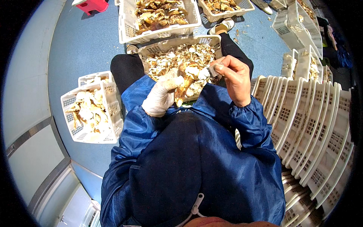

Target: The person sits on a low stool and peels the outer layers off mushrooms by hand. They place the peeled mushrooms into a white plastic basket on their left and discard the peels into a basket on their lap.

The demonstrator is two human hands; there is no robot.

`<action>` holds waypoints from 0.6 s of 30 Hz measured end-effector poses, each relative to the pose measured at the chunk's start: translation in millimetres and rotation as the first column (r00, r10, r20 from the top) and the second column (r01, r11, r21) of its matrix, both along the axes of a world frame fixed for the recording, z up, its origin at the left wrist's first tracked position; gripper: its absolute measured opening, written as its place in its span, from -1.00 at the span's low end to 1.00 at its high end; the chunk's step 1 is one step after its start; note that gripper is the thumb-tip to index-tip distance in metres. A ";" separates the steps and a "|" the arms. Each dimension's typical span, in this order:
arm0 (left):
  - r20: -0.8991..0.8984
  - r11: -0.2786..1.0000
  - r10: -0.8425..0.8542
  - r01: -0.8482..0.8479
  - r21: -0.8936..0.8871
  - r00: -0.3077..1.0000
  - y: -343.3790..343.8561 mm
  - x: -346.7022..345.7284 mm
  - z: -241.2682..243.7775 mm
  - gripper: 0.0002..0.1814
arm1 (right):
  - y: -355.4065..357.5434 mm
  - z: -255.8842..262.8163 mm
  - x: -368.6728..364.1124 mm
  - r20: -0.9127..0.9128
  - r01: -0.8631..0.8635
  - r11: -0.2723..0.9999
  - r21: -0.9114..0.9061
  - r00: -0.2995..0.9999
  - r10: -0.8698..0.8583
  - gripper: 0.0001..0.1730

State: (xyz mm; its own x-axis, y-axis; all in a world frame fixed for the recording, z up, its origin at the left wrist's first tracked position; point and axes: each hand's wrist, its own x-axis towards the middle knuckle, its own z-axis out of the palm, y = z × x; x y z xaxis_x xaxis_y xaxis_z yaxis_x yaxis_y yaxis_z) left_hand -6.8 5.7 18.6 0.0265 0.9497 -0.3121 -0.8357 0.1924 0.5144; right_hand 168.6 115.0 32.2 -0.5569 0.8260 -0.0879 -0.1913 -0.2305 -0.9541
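Observation:
My left hand [163,93], in a pale glove, grips a brown mushroom [185,78] with its stem pointing towards my body. Between the thumb and fingers of my bare right hand [234,76] is a small flat grey blade [213,71], close to the mushroom's right side. Something white, perhaps a cut piece [203,73], shows between the blade and the mushroom. Under both hands, between my knees, a white perforated plastic crate [181,42] holds a heap of mushroom trimmings [161,63]. My fingers cover part of the blade.
Beyond my knees a white crate [122,28] holds brown mushrooms [161,17]. Stacked crates [114,113] with pale mushrooms [90,109] stand left. Nested crates [306,122] line my right. A person's shoe [266,7] and a red stool [92,5] are farther off.

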 end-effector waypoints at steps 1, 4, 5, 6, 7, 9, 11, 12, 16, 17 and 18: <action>0.002 0.998 -0.064 0.064 0.027 0.998 1.1 -1.8 0.2 -0.29 | 1.7 -3.5 0.2 -0.053 -0.002 0.997 -0.075 0.999 -0.002 -0.88; -0.013 0.979 -0.188 0.189 0.081 0.982 3.3 -6.2 0.9 -0.25 | 12.1 -24.8 4.9 0.000 0.030 0.973 -0.227 1.000 -0.031 -0.83; -0.023 0.979 -0.188 0.190 0.081 0.982 2.7 -4.9 2.2 -0.24 | 17.9 -38.2 8.7 0.208 0.025 0.996 -0.081 0.978 -0.008 -0.81; -0.034 0.978 -0.191 0.194 0.079 0.981 3.4 -4.0 3.7 -0.23 | 24.9 -54.0 14.0 0.409 -0.008 0.998 0.061 0.912 -0.018 -0.79; -0.035 0.977 -0.202 0.204 0.062 0.979 3.8 -4.1 4.5 -0.24 | 28.4 -59.8 16.0 0.587 -0.074 0.979 0.192 0.807 -0.054 -0.77; -0.036 0.977 -0.213 0.214 0.020 0.976 1.9 -4.6 4.8 -0.25 | 20.2 -35.4 15.0 0.785 -0.331 0.903 0.275 0.620 -0.012 -0.77; -0.054 0.993 -0.113 0.111 -0.033 0.992 -1.0 -2.1 3.2 -0.37 | 9.8 -20.4 11.1 0.481 -0.250 0.547 0.799 0.811 -0.332 -0.80; -0.069 0.997 -0.064 0.060 -0.058 0.996 -1.9 -0.6 2.8 -0.43 | 2.2 0.2 7.8 0.484 -0.220 0.589 0.778 0.807 -0.339 -0.83; -0.095 0.996 0.013 -0.021 -0.087 0.995 -2.3 0.7 -12.9 -0.73 | -17.8 16.3 -4.2 0.279 -0.097 0.547 0.832 0.924 -0.260 -0.82; -0.099 0.996 0.024 -0.032 -0.086 0.995 -1.9 1.2 -12.0 -0.76 | -19.0 16.7 -5.5 0.320 -0.172 0.512 0.841 0.922 -0.216 -0.84; -0.125 0.994 0.028 -0.040 -0.101 0.992 -0.7 2.1 -6.4 -0.82 | -17.1 14.9 -8.0 0.324 -0.197 0.451 0.871 0.919 -0.225 -0.84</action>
State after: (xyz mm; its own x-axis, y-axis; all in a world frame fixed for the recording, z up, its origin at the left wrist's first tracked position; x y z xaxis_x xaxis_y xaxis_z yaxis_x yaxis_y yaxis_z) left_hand -4.6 4.9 12.2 -0.0500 0.9121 -0.4070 -0.7741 0.2221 0.5929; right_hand 160.5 97.9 47.1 -0.6440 0.5735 0.5064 0.1958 0.7634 -0.6155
